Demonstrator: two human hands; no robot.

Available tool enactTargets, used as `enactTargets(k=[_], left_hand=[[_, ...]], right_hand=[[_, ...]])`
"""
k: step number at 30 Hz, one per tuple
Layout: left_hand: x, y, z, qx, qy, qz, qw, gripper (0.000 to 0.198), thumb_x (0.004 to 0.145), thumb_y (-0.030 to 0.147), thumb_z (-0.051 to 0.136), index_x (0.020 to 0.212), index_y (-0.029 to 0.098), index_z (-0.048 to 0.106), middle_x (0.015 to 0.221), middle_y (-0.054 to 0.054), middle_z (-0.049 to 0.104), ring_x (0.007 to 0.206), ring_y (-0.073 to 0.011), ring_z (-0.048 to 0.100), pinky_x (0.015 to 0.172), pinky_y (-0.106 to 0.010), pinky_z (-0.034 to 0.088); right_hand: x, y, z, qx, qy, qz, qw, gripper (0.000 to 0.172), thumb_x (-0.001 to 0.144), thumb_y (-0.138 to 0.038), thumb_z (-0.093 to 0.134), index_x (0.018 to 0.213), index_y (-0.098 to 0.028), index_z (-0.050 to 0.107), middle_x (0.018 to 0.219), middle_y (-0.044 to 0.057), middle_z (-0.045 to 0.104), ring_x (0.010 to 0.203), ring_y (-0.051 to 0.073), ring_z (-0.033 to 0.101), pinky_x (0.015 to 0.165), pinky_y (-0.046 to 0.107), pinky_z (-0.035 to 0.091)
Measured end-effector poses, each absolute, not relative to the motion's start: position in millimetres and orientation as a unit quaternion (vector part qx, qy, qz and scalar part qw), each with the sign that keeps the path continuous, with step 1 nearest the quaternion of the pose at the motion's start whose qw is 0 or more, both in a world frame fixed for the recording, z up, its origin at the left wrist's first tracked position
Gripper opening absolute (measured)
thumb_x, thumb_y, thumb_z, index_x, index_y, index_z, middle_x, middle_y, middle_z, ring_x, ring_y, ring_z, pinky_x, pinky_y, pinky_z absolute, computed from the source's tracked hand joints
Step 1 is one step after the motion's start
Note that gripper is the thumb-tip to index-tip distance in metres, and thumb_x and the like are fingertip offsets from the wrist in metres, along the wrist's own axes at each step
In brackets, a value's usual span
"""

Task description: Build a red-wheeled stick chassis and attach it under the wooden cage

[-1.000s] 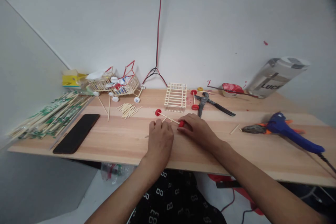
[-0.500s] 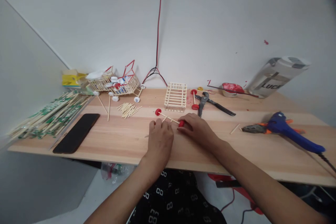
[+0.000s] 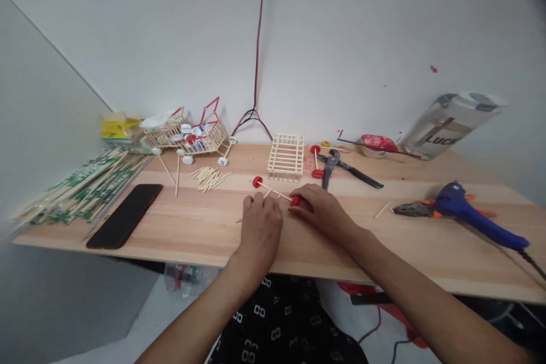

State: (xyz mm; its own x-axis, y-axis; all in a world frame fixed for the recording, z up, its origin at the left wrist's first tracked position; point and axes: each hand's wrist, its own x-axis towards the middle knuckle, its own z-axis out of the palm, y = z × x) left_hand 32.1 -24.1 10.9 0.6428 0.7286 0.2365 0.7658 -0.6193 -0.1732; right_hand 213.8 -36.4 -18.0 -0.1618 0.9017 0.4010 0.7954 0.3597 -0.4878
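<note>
The wooden worktop (image 3: 205,233) carried a thin axle stick (image 3: 273,190) lying at a slant near its middle, with one red cap (image 3: 256,182) on its far end and another red cap (image 3: 295,201) on its near end. The right hand (image 3: 324,213) lay palm down with its fingertips closed on the near cap. The left hand (image 3: 260,227) rested just beside it, knuckles up and fingers curled against the stick; whether it actually pinched the stick could not be told, since the fingers hid the contact. Just behind the stick stood a small slatted wooden cage (image 3: 285,157), with dark pliers (image 3: 345,169) to its right. A blue glue gun (image 3: 469,213) lay well apart on the right, and a black phone (image 3: 123,215) on the left.
</note>
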Motion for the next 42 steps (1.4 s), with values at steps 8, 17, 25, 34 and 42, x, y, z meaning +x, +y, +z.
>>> enactTargets(k=[8,17,25,34,42], left_hand=[[32.3,-23.4,11.4,-0.896,-0.419,-0.067,0.134,0.025,0.088,0.007,0.052,0.109,0.009,0.065,0.096,-0.013,0.067,0.093,-0.0294,0.054,0.082,-0.043,0.043],[32.0,-23.9,10.9,-0.896,-0.415,-0.072,0.137,0.023,0.088,0.007,0.052,0.105,0.009,0.066,0.097,-0.013,0.067,0.093,-0.0289,0.054,0.082,-0.044,0.043],[31.6,-24.0,11.9,-0.897,-0.411,-0.07,0.147,0.025,0.087,0.007,0.052,0.108,0.01,0.065,0.096,-0.013,0.067,0.092,-0.0283,0.054,0.081,-0.042,0.042],[32.2,-24.1,12.0,-0.899,-0.411,-0.068,0.135,0.022,0.088,0.007,0.049,0.104,0.009,0.065,0.096,-0.013,0.067,0.093,-0.029,0.053,0.082,-0.043,0.041],[31.9,-23.4,11.0,-0.899,-0.407,-0.076,0.143,0.023,0.087,0.006,0.051,0.106,0.009,0.065,0.094,-0.013,0.067,0.092,-0.0289,0.053,0.081,-0.043,0.041]], right_hand=[[213.9,-36.1,-17.4,-0.563,-0.758,0.084,0.317,0.017,0.084,-0.024,0.066,0.099,-0.019,0.06,0.098,0.007,0.066,0.094,0.022,0.058,0.085,0.038,0.047],[213.1,-36.8,-15.7,-0.564,-0.758,0.081,0.318,0.016,0.084,-0.025,0.066,0.099,-0.02,0.062,0.098,0.007,0.067,0.093,0.022,0.059,0.085,0.037,0.047],[213.2,-36.6,-15.6,-0.559,-0.76,0.084,0.32,0.014,0.085,-0.024,0.064,0.098,-0.021,0.061,0.098,0.007,0.067,0.094,0.022,0.059,0.084,0.039,0.047],[213.8,-36.5,-17.2,-0.561,-0.76,0.082,0.317,0.016,0.085,-0.025,0.065,0.099,-0.018,0.06,0.098,0.008,0.066,0.094,0.022,0.058,0.085,0.038,0.047],[213.3,-36.9,-17.1,-0.556,-0.761,0.085,0.324,0.014,0.085,-0.024,0.064,0.098,-0.021,0.06,0.097,0.006,0.066,0.094,0.022,0.058,0.085,0.04,0.047]])
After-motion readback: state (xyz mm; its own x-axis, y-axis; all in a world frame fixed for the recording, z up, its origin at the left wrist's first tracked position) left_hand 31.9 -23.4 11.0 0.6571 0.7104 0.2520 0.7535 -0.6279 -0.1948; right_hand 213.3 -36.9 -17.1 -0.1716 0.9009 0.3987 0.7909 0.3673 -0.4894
